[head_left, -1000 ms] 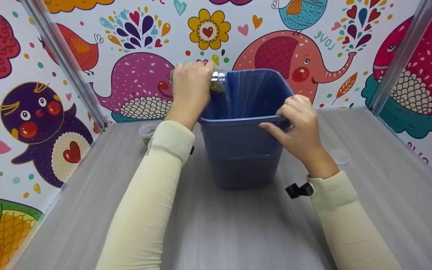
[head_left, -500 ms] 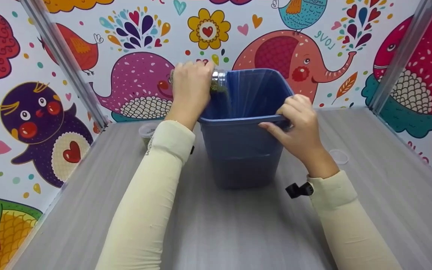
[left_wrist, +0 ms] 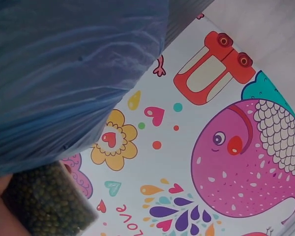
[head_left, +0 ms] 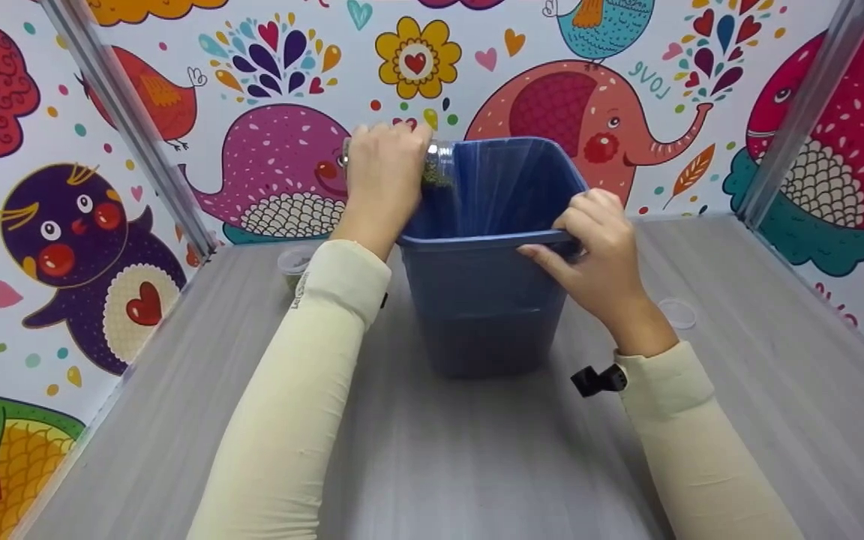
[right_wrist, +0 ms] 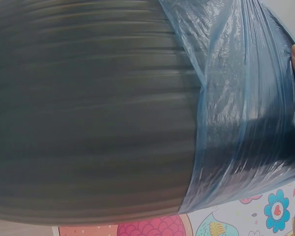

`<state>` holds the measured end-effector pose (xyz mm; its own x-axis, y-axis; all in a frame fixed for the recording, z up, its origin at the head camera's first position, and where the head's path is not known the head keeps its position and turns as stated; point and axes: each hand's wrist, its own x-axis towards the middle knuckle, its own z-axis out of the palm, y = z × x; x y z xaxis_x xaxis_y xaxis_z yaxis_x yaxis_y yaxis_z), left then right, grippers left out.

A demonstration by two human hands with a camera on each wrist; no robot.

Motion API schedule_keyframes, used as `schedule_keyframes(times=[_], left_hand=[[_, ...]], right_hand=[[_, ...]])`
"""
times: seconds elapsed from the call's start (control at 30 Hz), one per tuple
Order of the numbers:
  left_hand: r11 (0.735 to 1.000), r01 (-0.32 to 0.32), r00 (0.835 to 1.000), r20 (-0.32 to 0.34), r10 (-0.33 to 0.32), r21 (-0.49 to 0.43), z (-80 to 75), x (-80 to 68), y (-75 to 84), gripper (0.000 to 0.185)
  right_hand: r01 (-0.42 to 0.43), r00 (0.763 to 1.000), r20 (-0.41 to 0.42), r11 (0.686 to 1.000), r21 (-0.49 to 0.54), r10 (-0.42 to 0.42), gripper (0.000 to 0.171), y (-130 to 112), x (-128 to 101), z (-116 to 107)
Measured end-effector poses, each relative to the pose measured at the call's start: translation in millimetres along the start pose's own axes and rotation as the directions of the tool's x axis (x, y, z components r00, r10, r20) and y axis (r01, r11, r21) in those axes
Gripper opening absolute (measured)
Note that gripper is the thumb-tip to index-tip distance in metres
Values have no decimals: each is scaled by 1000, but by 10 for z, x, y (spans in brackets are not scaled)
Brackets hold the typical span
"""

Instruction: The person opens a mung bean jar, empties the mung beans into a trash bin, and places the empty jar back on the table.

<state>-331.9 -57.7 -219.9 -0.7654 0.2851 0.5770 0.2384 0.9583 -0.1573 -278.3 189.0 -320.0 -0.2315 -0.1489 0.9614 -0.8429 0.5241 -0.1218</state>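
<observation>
Tabletop (head_left: pixel 432 457): grey, streaked | walls (head_left: pixel 361 67): cartoon-printed | left hand (head_left: pixel 385 172) grips jar (head_left: pixel 438 163) | right hand (head_left: pixel 598 244) grips bin (head_left: pixel 469 241)

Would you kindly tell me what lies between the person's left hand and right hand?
In the head view, the blue bin stands between the left hand and the right hand, with the jar jutting from the left hand's grip.

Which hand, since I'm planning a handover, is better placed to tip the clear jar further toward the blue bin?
Probably the left hand: it grips the clear jar sideways, mouth facing into the blue bin. The right hand grips the bin's rim and would have to let go first.
</observation>
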Motion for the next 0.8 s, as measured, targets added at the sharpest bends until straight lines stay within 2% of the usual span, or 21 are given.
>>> schedule_keyframes(times=[0.47,0.8], left_hand=[[1000,0,1000,18,0,16,-5,-6,6,31],[1000,-16,1000,6,16,25,-4,-3,6,28]], right_hand=[[-3,1000,1,1000,2,3,58,-4,-4,6],[13,1000,-8,1000,1,-13,57,-7,10,8]])
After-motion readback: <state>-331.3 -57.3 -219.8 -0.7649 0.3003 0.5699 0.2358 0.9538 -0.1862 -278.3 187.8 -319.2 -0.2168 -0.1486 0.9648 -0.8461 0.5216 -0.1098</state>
